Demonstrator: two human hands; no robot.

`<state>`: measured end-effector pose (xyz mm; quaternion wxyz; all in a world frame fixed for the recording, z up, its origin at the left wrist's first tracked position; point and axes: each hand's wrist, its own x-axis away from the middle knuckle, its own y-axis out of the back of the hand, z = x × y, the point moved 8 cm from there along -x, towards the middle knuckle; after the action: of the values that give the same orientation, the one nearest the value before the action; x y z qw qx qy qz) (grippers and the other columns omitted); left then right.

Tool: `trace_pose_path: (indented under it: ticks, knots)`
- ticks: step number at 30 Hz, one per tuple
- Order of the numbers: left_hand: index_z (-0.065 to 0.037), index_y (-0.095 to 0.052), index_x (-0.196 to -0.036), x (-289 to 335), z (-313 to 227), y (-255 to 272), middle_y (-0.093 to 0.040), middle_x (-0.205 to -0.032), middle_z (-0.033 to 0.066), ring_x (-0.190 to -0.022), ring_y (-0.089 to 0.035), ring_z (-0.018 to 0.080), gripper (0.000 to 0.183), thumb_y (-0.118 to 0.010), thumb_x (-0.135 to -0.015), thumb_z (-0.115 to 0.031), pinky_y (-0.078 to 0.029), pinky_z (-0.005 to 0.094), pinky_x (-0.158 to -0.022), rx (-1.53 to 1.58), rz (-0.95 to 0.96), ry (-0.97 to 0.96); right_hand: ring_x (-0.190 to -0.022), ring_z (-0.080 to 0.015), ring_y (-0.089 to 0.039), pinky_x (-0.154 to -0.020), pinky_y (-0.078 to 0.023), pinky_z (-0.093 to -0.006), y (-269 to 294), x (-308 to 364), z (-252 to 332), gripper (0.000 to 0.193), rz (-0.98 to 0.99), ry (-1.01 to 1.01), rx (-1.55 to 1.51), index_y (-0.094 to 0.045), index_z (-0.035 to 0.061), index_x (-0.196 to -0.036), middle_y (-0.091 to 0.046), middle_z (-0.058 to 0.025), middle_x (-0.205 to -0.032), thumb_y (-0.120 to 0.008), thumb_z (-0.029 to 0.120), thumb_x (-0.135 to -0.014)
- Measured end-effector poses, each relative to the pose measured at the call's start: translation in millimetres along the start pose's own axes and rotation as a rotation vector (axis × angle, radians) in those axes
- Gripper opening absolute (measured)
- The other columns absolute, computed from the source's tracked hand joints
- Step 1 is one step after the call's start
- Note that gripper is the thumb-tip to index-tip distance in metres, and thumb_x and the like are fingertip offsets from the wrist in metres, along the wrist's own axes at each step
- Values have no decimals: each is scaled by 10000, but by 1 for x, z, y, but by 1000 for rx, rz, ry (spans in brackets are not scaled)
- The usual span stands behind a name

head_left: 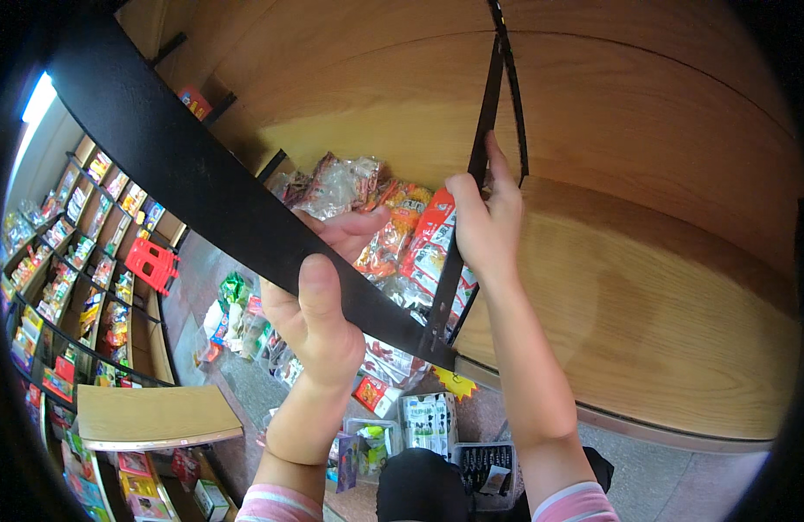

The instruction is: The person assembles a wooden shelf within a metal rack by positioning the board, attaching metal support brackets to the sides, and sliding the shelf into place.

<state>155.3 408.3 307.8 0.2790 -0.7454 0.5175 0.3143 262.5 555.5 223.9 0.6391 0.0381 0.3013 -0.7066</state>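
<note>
A wide, flat black board (189,174) runs slantwise from the upper left down to the middle. My left hand (322,326) is closed over its lower edge, thumb on the front face and fingers partly hidden behind. At its lower right end the board meets a narrow black bar (448,283), which rises toward the wooden back panel (628,87). My right hand (489,222) grips this bar, thumb on one side and the index finger stretched up along it. Behind the two black pieces, orange and red snack packets (432,230) and clear plastic bags (341,187) lie on the shelf.
A bare wooden shelf (645,322) extends to the right. Below are a white carton (430,422) and clear tubs (484,461) on the floor. A red plastic stool (151,265) stands left, before racks of packaged goods (63,287). A small wooden ledge (158,413) projects lower left.
</note>
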Motion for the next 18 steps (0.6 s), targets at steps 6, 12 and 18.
trace_pose_path:
  ticks: [6,12,18]
  knots:
    - [-24,-369,-1090,3,7,3,-522,-963,220,-973,-517,308,419,-321,-880,-382,-362,412,-898,-98,23,39,-667,-131,-543,-629,-438,-264,10,-1,12,559,-61,-24,26,-392,-96,-1152,-599,-124,-799,-526,183,-686]
    - [-68,-391,-1082,3,13,6,-542,-965,205,-996,-509,313,452,-277,-870,-451,-314,419,-940,-31,80,76,-619,-126,-511,-583,-406,-245,0,-7,10,545,-102,-55,-137,-405,-85,-1144,-552,-104,-749,-529,184,-687]
    - [-80,-393,-1059,-3,8,3,-546,-968,206,-989,-510,330,452,-267,-865,-469,-308,417,-941,-138,93,41,-627,-99,-471,-578,-380,-220,-7,-11,15,542,-128,-34,-129,-421,-44,-1159,-521,-56,-709,-561,200,-696]
